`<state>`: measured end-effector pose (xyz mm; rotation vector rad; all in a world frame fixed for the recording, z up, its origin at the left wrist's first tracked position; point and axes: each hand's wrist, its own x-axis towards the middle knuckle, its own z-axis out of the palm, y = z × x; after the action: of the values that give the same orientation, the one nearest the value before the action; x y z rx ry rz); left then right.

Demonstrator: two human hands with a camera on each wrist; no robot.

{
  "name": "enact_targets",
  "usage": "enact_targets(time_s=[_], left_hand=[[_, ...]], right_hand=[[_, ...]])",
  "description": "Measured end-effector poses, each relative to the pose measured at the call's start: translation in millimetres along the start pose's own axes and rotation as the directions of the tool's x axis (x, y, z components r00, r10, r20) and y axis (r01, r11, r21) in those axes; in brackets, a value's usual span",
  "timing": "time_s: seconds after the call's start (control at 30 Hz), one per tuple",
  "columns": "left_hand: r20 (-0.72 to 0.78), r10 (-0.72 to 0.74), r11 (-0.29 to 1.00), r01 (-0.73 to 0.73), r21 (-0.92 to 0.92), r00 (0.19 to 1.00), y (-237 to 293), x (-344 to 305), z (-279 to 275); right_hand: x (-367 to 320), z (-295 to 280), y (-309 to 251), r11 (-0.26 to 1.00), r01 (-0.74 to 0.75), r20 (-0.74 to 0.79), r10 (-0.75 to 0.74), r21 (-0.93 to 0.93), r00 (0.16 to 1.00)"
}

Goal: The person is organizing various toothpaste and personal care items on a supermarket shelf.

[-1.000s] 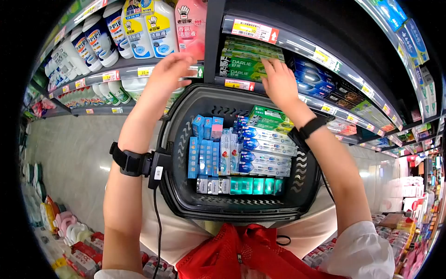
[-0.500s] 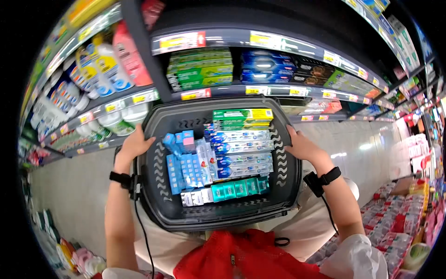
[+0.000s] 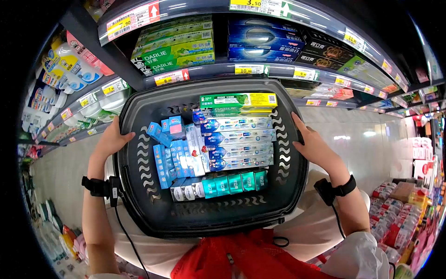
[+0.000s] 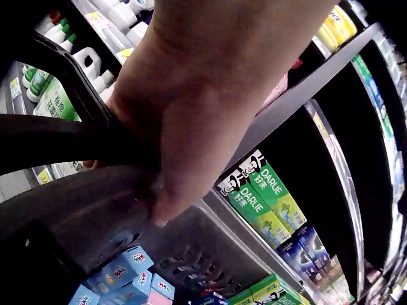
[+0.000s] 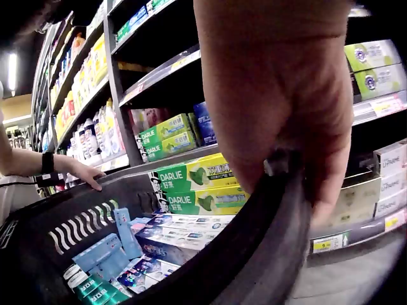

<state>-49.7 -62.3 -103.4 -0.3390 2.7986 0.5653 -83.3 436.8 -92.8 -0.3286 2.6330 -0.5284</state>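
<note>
A dark grey plastic shopping basket [image 3: 162,95] sits in front of the person, its front over their legs. My left hand [image 3: 111,138] grips its left rim, thumb on the inner side and fingers outside. On the opposite rim, my right hand [image 3: 317,145] holds on the same way; the right wrist view shows the rim between thumb and fingers. Inside lie green-and-yellow Darlie boxes [image 3: 237,100] at the back, white-and-blue boxes [image 3: 239,137] in a stack, light blue boxes [image 3: 180,153] at left, and silver boxes [image 3: 188,191] beside teal ones [image 3: 236,183] along the front.
Just beyond the basket, a shelf bears Darlie boxes [image 3: 176,46], dark blue boxes [image 3: 262,41] and black boxes [image 3: 325,53]. Cleaner bottles [image 3: 69,67] stand on shelves at left. Wrapped goods [image 3: 399,216] are piled at right. A price rail [image 3: 213,70] runs close behind the basket.
Both hands came down from the shelf area to the basket's side rims. The basket now looks larger and nearer the shelf in view. One light blue box at its back left has tilted.
</note>
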Motion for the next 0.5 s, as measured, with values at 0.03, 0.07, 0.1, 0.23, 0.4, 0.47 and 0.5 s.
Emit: enact_targets(time_s=[0.03, 0.07, 0.1, 0.23, 0.4, 0.47, 0.5], left_hand=[[0.0, -0.014, 1.0, 0.014, 0.002, 1.0, 2.0, -2.7, 0.6], [-0.008, -0.04, 0.999, 0.04, 0.022, 0.999, 5.5, -4.6, 0.6], [-0.017, -0.062, 0.997, 0.062, 0.044, 0.998, 8.6, -5.5, 0.3], [-0.031, 0.0, 1.0, 0.001, 0.016, 1.0, 9.1, -12.8, 5.2], [-0.021, 0.014, 0.999, -0.015, -0.043, 1.0, -6.4, -1.8, 14.4], [0.022, 0.053, 0.991, -0.05, -0.124, 0.998, -6.6, -1.5, 11.7], [0.031, 0.014, 0.99, -0.009, -0.137, 0.999, -3.9, -0.2, 11.2]], right_hand=[[0.3, -0.5, 1.9, 1.0, 0.02, -0.006, -0.02, 0.006, 1.0], [1.9, -0.6, 4.2, 0.999, 0.038, -0.016, -0.038, 0.013, 0.999], [4.5, -0.1, 6.8, 0.999, 0.045, -0.013, -0.045, 0.018, 0.999], [7.8, -0.5, 11.2, 0.994, 0.103, -0.004, -0.103, -0.032, 0.995], [14.2, -6.6, 3.8, 0.998, 0.025, 0.072, -0.021, -0.058, 0.997], [13.3, -9.6, 2.2, 0.996, 0.075, 0.079, -0.071, -0.053, 0.994], [16.1, -8.7, 1.7, 0.997, 0.062, 0.088, -0.057, -0.052, 0.995]])
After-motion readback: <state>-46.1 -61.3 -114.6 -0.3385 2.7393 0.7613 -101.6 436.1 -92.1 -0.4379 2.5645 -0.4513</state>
